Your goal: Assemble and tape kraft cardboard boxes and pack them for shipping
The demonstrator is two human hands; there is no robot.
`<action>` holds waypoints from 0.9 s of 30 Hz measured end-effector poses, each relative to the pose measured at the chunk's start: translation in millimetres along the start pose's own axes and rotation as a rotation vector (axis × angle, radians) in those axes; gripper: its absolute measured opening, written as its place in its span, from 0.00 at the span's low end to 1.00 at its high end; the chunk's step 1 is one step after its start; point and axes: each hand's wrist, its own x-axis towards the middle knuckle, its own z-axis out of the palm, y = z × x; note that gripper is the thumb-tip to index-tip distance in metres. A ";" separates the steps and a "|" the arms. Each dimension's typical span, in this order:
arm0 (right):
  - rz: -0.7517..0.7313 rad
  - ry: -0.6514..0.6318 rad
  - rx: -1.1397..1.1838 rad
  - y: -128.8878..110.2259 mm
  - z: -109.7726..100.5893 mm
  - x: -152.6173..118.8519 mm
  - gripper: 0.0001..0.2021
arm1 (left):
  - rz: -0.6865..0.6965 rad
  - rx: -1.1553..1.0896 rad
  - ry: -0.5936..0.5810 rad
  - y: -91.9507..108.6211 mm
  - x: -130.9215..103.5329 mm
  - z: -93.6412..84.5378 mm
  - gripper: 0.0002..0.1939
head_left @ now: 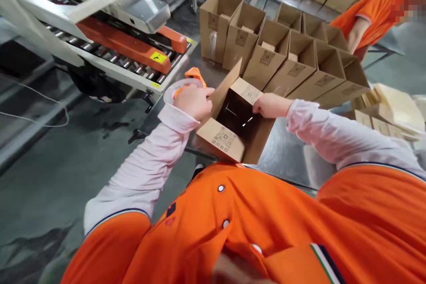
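An open cardboard carton (229, 142) sits tilted at the steel table's near edge, close in front of my body. Its flaps stand out, one printed with a QR code, and shiny glints show in the dark inside. My right hand (268, 105) is closed on the carton's right far edge, thumb and fingers pinching the board. At the carton's left flap is my left hand (195, 103), its fingers curled around an orange tape dispenser (195, 73) with a clear tape roll. The dispenser's handle is mostly hidden by that hand.
Several open cartons (256, 60) stand in rows on the steel table (282, 146) beyond my hands. To the left is a roller conveyor machine (126, 49) with orange guides. Flat cardboard pieces (379, 124) lie at right. A co-worker in an orange shirt (369, 9) reaches towards the far cartons.
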 end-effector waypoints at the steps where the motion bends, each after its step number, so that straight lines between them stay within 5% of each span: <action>1: -0.035 -0.026 0.033 0.2 3.2 1.4 0.16 | -0.005 0.026 0.014 10.7 -3.6 3.4 0.21; 5: -0.196 0.008 0.175 12.1 15.3 -18.9 0.20 | 0.135 0.108 0.005 62.0 -24.7 29.9 0.20; 8: -0.453 0.357 0.229 11.8 39.2 -51.8 0.32 | 0.236 0.108 -0.037 70.4 -28.3 43.7 0.18; 10: -0.543 0.582 0.237 -2.0 60.8 -58.2 0.38 | 0.187 0.096 -0.033 55.3 -22.8 44.4 0.20; 13: -0.453 0.752 0.241 -35.5 85.1 -27.2 0.44 | 0.148 0.083 -0.062 22.5 -12.6 40.0 0.21; 18: -0.364 0.742 0.256 -60.4 92.4 41.3 0.41 | 0.146 0.072 -0.061 -11.9 -12.2 45.5 0.30; 27: -0.331 0.715 0.295 -49.0 104.1 33.8 0.37 | 0.124 -0.117 0.053 -39.8 -23.9 67.4 0.28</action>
